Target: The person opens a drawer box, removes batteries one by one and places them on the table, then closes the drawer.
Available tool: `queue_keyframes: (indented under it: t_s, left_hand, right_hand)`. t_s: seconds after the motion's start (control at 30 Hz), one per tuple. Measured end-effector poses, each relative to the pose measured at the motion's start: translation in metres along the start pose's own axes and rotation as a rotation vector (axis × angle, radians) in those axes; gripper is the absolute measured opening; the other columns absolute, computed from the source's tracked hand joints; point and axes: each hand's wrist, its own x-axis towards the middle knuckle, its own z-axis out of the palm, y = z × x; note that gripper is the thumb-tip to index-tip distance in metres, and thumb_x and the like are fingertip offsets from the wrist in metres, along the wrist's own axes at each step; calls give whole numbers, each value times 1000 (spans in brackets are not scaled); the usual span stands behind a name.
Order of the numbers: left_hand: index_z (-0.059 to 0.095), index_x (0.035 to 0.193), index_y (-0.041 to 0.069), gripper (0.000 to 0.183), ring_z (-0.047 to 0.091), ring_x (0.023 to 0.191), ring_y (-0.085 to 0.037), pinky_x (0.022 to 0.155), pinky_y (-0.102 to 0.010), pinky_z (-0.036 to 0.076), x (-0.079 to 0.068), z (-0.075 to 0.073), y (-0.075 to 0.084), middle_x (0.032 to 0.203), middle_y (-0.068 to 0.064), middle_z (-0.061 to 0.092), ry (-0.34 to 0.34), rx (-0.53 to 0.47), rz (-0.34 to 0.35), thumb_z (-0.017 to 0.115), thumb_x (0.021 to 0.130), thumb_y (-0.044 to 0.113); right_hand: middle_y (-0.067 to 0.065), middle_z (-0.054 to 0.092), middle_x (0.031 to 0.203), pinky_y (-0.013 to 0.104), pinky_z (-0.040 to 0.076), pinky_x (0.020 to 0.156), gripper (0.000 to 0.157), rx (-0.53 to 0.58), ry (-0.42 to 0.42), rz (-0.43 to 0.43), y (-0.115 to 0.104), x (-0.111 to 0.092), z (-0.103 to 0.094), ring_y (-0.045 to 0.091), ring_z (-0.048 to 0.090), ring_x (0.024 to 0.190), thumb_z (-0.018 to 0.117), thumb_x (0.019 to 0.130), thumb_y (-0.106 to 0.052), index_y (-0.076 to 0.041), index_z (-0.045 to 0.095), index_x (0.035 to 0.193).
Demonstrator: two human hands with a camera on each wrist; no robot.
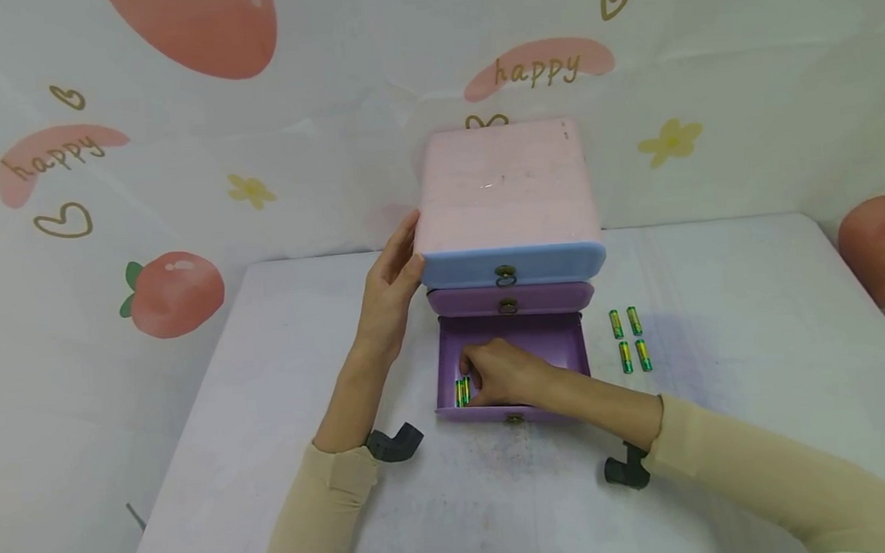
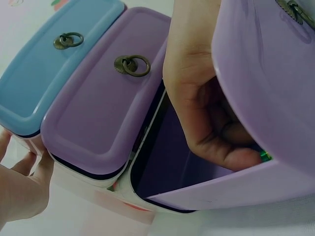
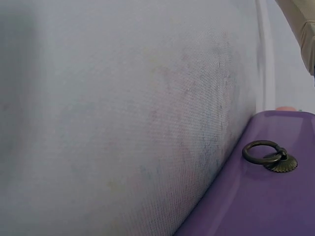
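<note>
A small chest of drawers [image 1: 509, 185] with a pink top has a blue drawer above two purple ones. Its lowest purple drawer [image 1: 566, 349] is pulled out. My right hand [image 1: 508, 373] reaches into that drawer, with thumb and forefinger pinching a small green-and-yellow battery [image 1: 467, 390] near the front left corner. Beside it stands another battery [image 1: 459, 393]. In the left wrist view the drawer front hides most of them, and just a green battery end [image 2: 266, 156] shows by a fingertip. My left hand [image 1: 391, 292] rests with extended fingers against the chest's left side.
To the right of the chest, several more batteries [image 1: 625, 356] lie on the white tabletop [image 1: 734, 395] in two rows. Ring pulls hang on the drawer fronts, such as this brass ring [image 3: 261, 152]. A patterned cloth [image 1: 351, 106] hangs behind the table.
</note>
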Motion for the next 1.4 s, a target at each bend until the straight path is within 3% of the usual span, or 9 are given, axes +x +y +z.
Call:
queue_keyframes:
  t_s: [0.4,0.67,1.4]
  left_hand:
    - [38,154,23,71,36,143,-18,117,-46,27,0,-2,-1,155,1,39,5,-1,4,67,93,46]
    - [38,154,23,64,37,142,-19,117,-47,27,0,-4,-3,155,0,39,-3,-6,11,63,97,38]
    - [38,154,21,77,37,142,-19,117,-47,27,0,-2,-2,154,-1,40,3,9,10,68,90,52]
  right_hand:
    - [-11,57,68,22,48,64,37,3,21,-10,4,2,0,2,53,60,91,69,-20,-9,65,93]
    - [-12,59,69,19,48,64,37,73,18,-41,8,2,-2,-1,53,61,90,71,-22,-7,67,96]
    - [1,70,87,23,57,74,38,414,0,-112,14,-9,-15,6,67,77,82,80,-5,5,68,113]
